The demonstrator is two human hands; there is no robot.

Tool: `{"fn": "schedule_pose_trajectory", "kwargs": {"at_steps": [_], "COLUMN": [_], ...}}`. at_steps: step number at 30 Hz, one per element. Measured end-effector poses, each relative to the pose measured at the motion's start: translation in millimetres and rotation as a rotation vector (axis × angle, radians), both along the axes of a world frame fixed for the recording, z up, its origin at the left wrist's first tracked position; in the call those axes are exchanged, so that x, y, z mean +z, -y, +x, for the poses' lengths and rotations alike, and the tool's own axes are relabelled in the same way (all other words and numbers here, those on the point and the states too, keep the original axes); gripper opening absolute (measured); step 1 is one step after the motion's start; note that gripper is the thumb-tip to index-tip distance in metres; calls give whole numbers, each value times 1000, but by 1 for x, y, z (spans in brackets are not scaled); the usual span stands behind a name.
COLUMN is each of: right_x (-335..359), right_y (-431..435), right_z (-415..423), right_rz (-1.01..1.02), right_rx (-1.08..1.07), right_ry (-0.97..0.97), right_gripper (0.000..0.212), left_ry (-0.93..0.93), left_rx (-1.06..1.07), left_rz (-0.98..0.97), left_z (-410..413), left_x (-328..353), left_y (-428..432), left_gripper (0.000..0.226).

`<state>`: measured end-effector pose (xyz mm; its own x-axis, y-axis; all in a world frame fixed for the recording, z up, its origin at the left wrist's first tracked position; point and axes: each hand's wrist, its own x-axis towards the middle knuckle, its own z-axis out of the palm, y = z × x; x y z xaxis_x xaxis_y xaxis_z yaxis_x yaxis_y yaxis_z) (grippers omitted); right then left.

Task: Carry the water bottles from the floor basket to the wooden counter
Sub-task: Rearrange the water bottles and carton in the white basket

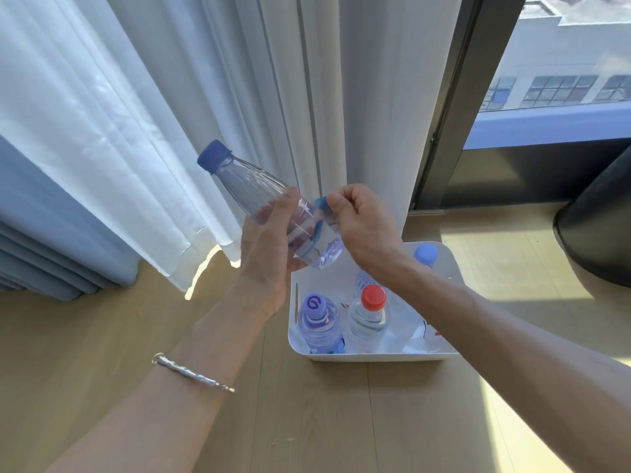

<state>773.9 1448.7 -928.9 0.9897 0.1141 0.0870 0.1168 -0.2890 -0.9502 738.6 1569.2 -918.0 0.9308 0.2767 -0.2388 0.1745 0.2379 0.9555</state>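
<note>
A clear water bottle with a blue cap [251, 186] is held tilted in the air above the white floor basket [372, 356], cap pointing up and left. My left hand [269, 247] grips its body from below. My right hand [362, 223] pinches the bottle's lower part near the label with curled fingers. Inside the basket stand a bottle with a purple cap [316, 319], one with a red cap [370, 315] and one with a light blue cap [425, 255] at the far corner. The wooden counter is out of view.
White sheer curtains [211, 97] hang right behind the bottle, with blue drapes [51, 240] at the left. A dark window frame [454, 107] and a black round object [601, 220] stand to the right. Light wooden floor [307, 421] lies around the basket.
</note>
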Motion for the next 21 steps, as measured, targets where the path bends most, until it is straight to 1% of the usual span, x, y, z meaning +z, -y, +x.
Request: {"fn": "schedule_pose_trajectory", "kwargs": {"at_steps": [1, 2, 5, 6, 7, 8, 9, 11, 12, 13, 15, 16, 17, 19, 21], "right_x": [0, 0, 1, 2, 2, 2, 2, 0, -2, -4, -7, -8, -10, -14, -15], "right_y": [2, 3, 6, 7, 9, 11, 12, 14, 14, 14, 10, 7, 6, 4, 2], "right_z": [3, 5, 9, 10, 11, 11, 10, 5, 2, -2, -8, -9, -8, -6, -7], "right_rz": [39, 64, 98, 105, 100, 93, 99, 163, 173, 134, 1, -27, -27, 1, -19], "right_rx": [-2, -3, 4, 21, 45, 77, 120, 237, 293, 340, 387, 371, 339, 260, 199], "right_ry": [-39, -71, -139, -152, -155, -153, -149, -172, -181, -167, -123, -105, -81, -27, 30], "right_gripper": [18, 19, 25, 25, 24, 24, 27, 46, 52, 49, 29, 22, 19, 30, 32], "left_ry": [3, 5, -31, -47, -62, -72, -73, -62, -60, -61, -70, -79, -82, -90, -113], "left_rx": [-9, -18, -6, 4, 14, 21, 29, 58, 71, 83, 95, 98, 100, 117, 131], "left_rz": [4, 8, 2, -19, -36, -49, -59, -87, -105, -113, -105, -100, -106, -144, -141], "left_z": [0, 0, 0, 0, 0, 1, 2, 3, 4, 5, 6, 6, 6, 6, 9], "left_x": [0, 0, 1, 1, 1, 1, 1, 1, 2, 2, 2, 2, 1, 1, 0], "left_y": [0, 1, 4, 4, 4, 3, 1, -3, -5, -6, -7, -6, -6, -5, -5], "left_gripper": [16, 21, 68, 76, 77, 73, 64, 44, 40, 40, 50, 51, 47, 39, 47]}}
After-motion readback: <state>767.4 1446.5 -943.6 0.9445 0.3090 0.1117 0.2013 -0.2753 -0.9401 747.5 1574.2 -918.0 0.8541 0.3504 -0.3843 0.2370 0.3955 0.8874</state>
